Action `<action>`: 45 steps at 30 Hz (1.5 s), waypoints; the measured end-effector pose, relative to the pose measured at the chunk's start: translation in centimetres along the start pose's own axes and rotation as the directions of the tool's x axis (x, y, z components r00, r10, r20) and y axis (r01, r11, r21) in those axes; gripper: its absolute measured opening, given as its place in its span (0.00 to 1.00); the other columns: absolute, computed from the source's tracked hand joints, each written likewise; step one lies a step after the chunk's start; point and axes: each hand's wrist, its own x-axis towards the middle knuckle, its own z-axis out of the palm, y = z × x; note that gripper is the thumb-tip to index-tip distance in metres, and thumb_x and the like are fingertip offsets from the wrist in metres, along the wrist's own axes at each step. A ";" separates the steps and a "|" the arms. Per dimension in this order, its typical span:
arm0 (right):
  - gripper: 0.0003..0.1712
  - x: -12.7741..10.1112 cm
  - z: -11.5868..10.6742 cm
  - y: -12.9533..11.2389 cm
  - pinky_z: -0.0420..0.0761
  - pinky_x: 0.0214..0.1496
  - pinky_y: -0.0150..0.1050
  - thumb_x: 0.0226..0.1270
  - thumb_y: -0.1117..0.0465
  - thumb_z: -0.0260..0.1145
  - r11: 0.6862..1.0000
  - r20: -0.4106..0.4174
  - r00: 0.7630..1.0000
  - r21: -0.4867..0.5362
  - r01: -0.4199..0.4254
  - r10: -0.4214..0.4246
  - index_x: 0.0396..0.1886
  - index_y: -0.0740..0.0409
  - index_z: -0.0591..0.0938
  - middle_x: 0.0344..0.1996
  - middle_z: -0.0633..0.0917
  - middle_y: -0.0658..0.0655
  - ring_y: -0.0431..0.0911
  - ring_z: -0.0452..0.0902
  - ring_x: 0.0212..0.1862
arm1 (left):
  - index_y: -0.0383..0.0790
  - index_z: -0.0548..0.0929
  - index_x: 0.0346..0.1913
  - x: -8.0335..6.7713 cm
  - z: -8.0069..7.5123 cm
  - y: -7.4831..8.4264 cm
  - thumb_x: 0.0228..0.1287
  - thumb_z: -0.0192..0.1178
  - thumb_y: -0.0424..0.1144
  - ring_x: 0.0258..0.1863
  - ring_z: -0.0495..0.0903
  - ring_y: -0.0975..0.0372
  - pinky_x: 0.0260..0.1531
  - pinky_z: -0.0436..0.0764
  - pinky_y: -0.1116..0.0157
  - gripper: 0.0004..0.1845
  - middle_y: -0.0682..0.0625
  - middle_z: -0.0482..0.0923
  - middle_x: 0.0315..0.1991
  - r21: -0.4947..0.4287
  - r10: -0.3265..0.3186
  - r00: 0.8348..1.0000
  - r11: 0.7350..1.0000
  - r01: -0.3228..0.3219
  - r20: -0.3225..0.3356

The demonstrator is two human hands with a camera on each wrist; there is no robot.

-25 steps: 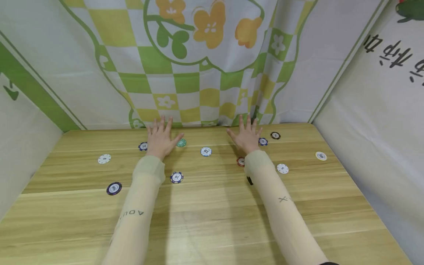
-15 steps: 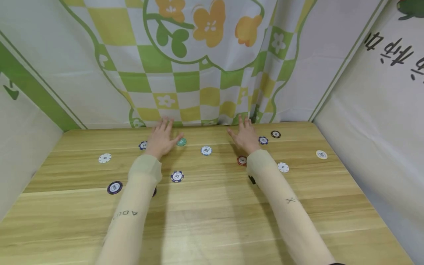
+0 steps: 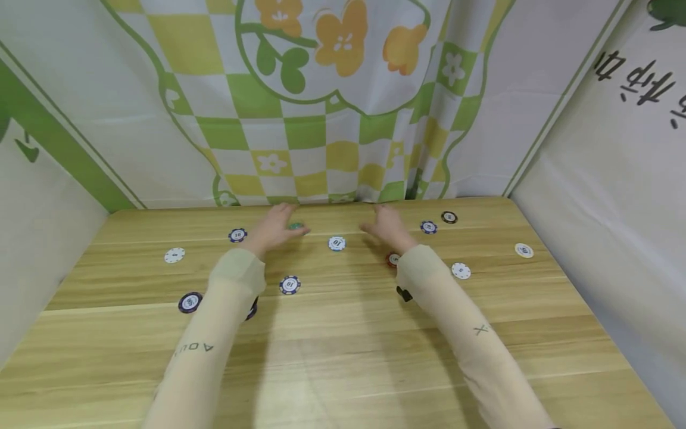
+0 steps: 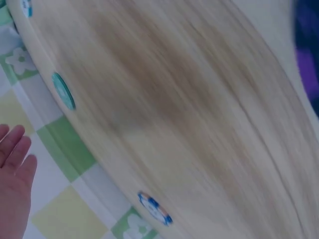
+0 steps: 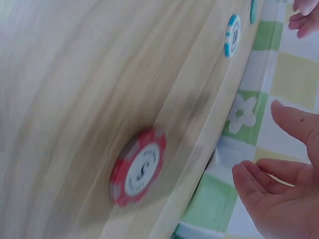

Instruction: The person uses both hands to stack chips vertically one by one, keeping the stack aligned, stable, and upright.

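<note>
The left hand (image 3: 272,228) hovers low over the far part of the wooden surface (image 3: 343,357) with its fingers (image 3: 286,210) relaxed and slightly bent, grasping nothing; the left wrist view shows the same loose, unclenched fingers. Just under and beyond those fingertips lies the green chip (image 3: 296,226), partly hidden by the hand in the head view, so I cannot tell whether skin touches it. The right hand (image 3: 387,227) is likewise released, palm turned inward, fingers gently curved and holding nothing.

Between the two hands, a little nearer the viewer, sits the light-blue chip (image 3: 336,243), flat on the surface; it lies to the right of the left fingers and to the left of the right ones, about equally near both. The red chip (image 3: 393,259) lies flat just beside the right wrist, on the near side, half covered by the sleeve. Being round discs, the chips have no long axis to line up with.

Farther out, a dark-blue chip (image 3: 237,235) lies left of the left hand, and another dark-blue chip (image 3: 428,226) right of the right hand.
</note>
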 end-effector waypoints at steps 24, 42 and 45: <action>0.28 11.6 12.1 8.7 0.75 0.36 0.35 0.46 0.54 0.71 0.971 0.029 0.993 0.214 0.105 -0.113 0.47 0.64 0.79 0.33 0.82 0.55 0.45 0.76 0.35 | 0.24 0.70 0.55 4.5 5.7 0.4 0.46 0.69 0.43 0.47 0.74 0.48 0.50 0.73 0.56 0.35 0.35 0.76 0.46 -0.318 0.047 0.998 0.948 -0.030 0.045; 0.25 11.0 13.5 7.4 0.76 0.39 0.34 0.40 0.63 0.75 0.969 0.072 0.997 0.247 0.015 -0.034 0.43 0.63 0.81 0.34 0.82 0.55 0.45 0.76 0.37 | 0.24 0.74 0.51 4.2 6.9 2.2 0.48 0.68 0.36 0.43 0.76 0.53 0.45 0.74 0.62 0.28 0.39 0.77 0.41 -0.338 -0.004 1.000 0.941 0.013 0.028; 0.25 11.1 14.0 7.7 0.75 0.36 0.34 0.40 0.64 0.74 0.974 0.055 0.998 0.223 0.029 -0.042 0.43 0.65 0.80 0.33 0.82 0.55 0.45 0.76 0.35 | 0.27 0.77 0.46 7.8 11.6 -2.1 0.43 0.71 0.40 0.36 0.76 0.59 0.37 0.76 0.66 0.27 0.44 0.78 0.36 -0.311 0.047 0.997 0.948 -0.061 -0.053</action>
